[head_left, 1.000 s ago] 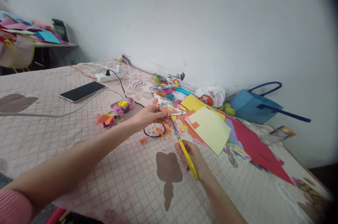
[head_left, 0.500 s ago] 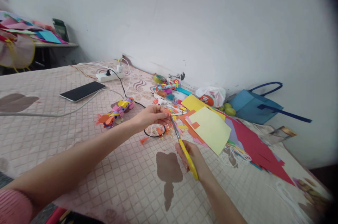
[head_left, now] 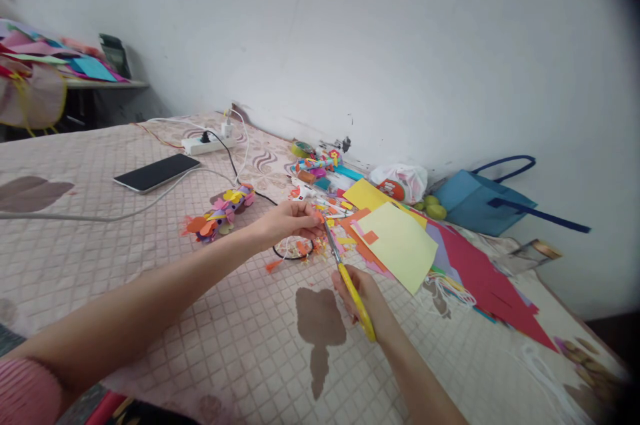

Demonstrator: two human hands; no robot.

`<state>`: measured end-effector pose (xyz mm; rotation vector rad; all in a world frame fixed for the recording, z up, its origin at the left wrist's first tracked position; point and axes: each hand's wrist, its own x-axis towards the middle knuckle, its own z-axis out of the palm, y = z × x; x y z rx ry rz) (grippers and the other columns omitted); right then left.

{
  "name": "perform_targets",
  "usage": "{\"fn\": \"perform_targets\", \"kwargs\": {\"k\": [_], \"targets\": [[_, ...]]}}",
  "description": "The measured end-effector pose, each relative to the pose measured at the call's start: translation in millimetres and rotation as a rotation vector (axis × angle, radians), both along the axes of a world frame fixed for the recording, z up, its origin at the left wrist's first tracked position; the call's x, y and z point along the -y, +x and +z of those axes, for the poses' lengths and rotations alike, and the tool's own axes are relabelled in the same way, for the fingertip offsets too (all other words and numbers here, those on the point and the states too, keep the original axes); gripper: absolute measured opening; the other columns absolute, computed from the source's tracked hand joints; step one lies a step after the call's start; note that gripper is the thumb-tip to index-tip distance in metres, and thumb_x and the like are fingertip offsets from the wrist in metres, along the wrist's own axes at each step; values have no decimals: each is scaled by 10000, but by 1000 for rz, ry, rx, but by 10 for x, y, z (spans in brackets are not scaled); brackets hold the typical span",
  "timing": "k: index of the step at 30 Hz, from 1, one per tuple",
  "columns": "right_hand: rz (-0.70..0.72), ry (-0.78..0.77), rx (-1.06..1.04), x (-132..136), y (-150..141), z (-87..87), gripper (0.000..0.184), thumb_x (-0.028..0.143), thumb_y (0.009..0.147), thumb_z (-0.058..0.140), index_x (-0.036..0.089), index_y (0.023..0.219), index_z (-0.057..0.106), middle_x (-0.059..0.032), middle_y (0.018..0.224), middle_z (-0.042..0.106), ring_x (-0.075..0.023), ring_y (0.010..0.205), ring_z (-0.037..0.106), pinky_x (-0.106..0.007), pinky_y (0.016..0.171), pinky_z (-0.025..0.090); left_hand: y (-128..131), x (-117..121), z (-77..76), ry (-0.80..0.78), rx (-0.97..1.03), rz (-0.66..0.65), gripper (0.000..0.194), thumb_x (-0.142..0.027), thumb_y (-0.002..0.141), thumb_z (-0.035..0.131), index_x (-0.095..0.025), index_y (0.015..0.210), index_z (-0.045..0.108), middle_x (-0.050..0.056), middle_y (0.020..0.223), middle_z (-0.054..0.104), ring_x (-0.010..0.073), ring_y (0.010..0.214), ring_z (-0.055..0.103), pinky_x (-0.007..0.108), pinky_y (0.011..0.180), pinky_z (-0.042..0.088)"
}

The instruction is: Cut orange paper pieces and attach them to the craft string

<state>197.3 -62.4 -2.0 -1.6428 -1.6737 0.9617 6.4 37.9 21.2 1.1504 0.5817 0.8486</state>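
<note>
Between the fingertips of my left hand (head_left: 290,221) is a small orange paper piece (head_left: 319,217), mostly covered by the fingers. My right hand (head_left: 367,301) is closed around the yellow handles of a pair of scissors (head_left: 356,298). The scissor blades point up and left, their tips at the orange piece by my left fingertips. Whether the blades touch the paper is too small to tell. Under my hands lie small paper scraps (head_left: 320,251) and a black cord loop. A decorated roll (head_left: 225,211) covered in paper petals lies left of my left hand.
Sheets of yellow paper (head_left: 397,245) and red paper (head_left: 493,278) spread to the right, with white string (head_left: 450,290) beside them. A blue bag (head_left: 483,201) stands against the wall. A dark tablet (head_left: 159,173) and a power strip (head_left: 207,144) with cables are on the left.
</note>
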Motion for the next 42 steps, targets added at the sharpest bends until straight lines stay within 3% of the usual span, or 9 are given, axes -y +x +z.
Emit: {"fn": "perform_targets", "kwargs": {"k": [24,42], "targets": [[8,33,62,-22,74,-161,335,490,796,496,199,646,425,79,439,344,-65,368,324,-192,360,253,-22,-15,1,3,11,9,253,-296,654,761,-114,749,614,66,765,707,127,711,674,225,694,528],[-8,22,57,-13,39,-94,362,516,775,512,197,627,422,76,438,345,-67,372,326,-195,360,251,-18,-22,26,-8,25,58,233,-273,690,734,-100,751,590,68,738,692,119,681,666,222,684,520]]}}
